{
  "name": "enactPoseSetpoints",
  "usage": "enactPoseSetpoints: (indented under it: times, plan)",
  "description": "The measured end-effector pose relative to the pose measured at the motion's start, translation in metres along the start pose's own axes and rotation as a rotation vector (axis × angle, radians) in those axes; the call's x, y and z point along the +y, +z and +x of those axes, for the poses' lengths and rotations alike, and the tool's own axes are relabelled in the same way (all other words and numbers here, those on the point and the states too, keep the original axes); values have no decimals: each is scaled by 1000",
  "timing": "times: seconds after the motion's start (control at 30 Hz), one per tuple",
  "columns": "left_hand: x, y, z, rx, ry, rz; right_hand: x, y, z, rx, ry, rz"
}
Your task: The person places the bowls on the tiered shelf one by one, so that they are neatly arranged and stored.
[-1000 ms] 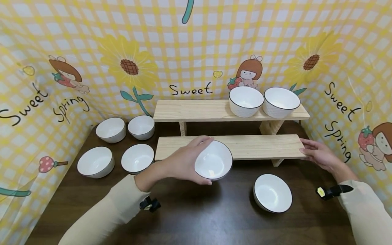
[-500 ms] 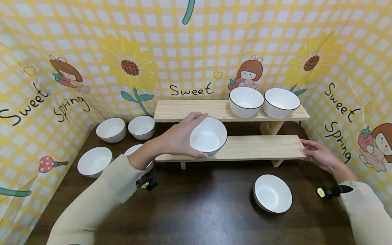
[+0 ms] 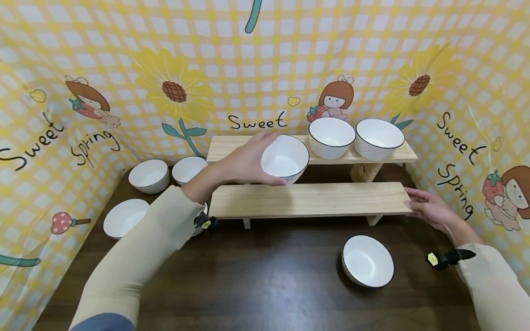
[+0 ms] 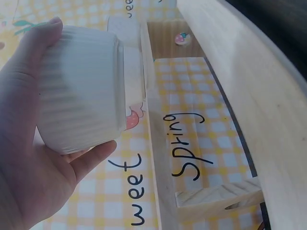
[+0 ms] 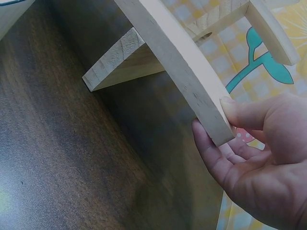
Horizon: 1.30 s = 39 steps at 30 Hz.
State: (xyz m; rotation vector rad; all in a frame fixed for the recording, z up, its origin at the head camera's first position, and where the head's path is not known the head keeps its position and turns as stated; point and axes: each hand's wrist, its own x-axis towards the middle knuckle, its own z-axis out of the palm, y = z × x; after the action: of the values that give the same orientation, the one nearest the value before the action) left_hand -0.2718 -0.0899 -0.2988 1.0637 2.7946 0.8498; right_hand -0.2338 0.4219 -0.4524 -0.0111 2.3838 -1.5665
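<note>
My left hand [image 3: 252, 161] grips a white dark-rimmed bowl [image 3: 285, 157] from its left side, in front of the upper shelf board [image 3: 232, 142]. Seen from the left wrist, the ribbed side of that bowl [image 4: 81, 91] lies between thumb and fingers. My right hand [image 3: 432, 209] pinches the right end of the lower shelf board [image 3: 352, 198]. The right wrist view shows thumb and fingers around that board end [image 5: 211, 115]. To the right of the held bowl, two similar bowls, a middle one [image 3: 331, 138] and a right one [image 3: 379, 139], stand on the upper board.
One bowl [image 3: 367, 261] stands on the dark table [image 3: 265, 285] in front of the shelf. At the left are more bowls, including a back one [image 3: 149, 176] and a front one [image 3: 124, 218]; my left arm partly covers some. A checked cloth [image 3: 256, 69] hangs behind.
My left hand has raised the bowl from in front of the lower board, up and away to the upper board's front edge. My right hand has stayed at the board's end.
</note>
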Motion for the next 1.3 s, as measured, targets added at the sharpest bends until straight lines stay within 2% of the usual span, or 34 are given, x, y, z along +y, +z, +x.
enactPoseSetpoints:
  times: [0.23, 0.6, 0.97, 1.3]
  plan:
    - [-2, -8, 15, 26, -12, -21, -4, 0, 0, -1, 9, 18]
    - [-12, -11, 35, 31, -90, -43, -3, 0, 0, 9, 12, -4]
    - [-27, -6, 50, 34, -149, -47, -2, -1, 1, 7, 12, -12]
    - [-33, 0, 56, 35, -179, -27, -3, 2, -2, 11, 8, -20]
